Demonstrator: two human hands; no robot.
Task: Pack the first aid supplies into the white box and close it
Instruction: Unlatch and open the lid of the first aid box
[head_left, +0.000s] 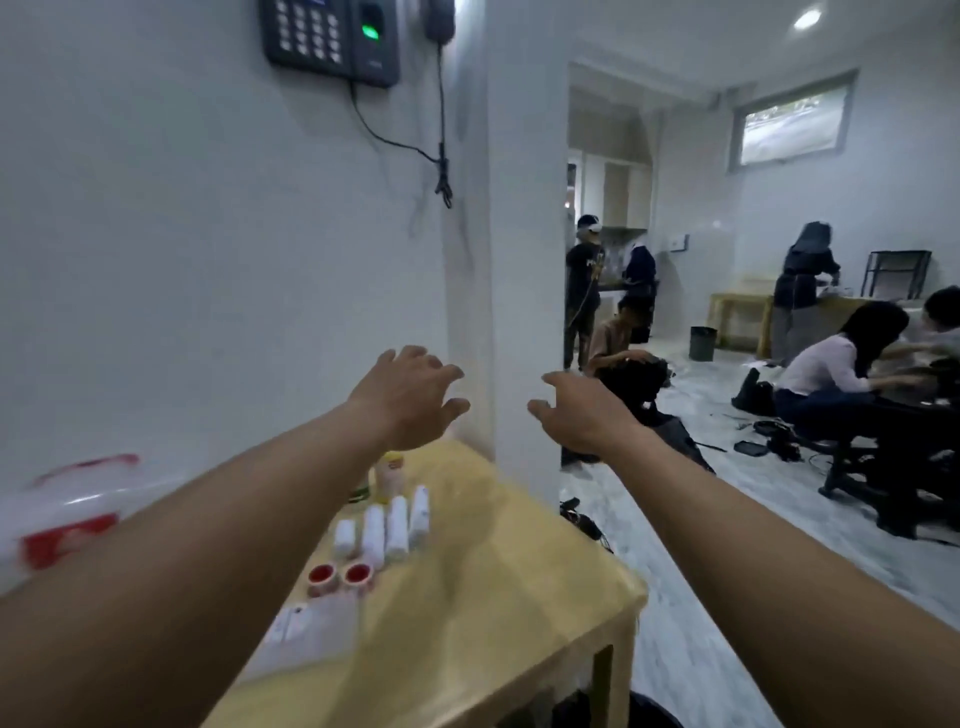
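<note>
At your far left, the white box (72, 501) with red markings sits on the back corner of the table (519, 561) near the wall. It is partly cut off by your left forearm and too blurred to tell whether its lid is up or down. To its right, the supplies are laid out in tidy groups on the yellow tabletop, probably so each kind can be picked up in turn. A flat clear packet (317, 629) lies nearest you, with two red-cored tape rolls (357, 576) side by side just beyond it. Next comes a row of four white bandage rolls (397, 527) standing upright, and a pale bottle with a yellow cap (389, 475) stands at the back. None of them is in the box yet, so the packing looks not yet begun. Your left hand (410, 397) is stretched out high above the far end of that row, fingers spread and loosely bent, gripping nothing. Your right hand (582, 410) is level with it and just beside it, past the table's right edge, thumb out and fingers relaxed, also gripping nothing. Both hands are raised in front of you rather than down at the table, which suggests a reach that has yet to settle on anything. The box lies well apart from both, low and to the left of your left arm, while the supplies sit below and nearer your left hand.
</note>
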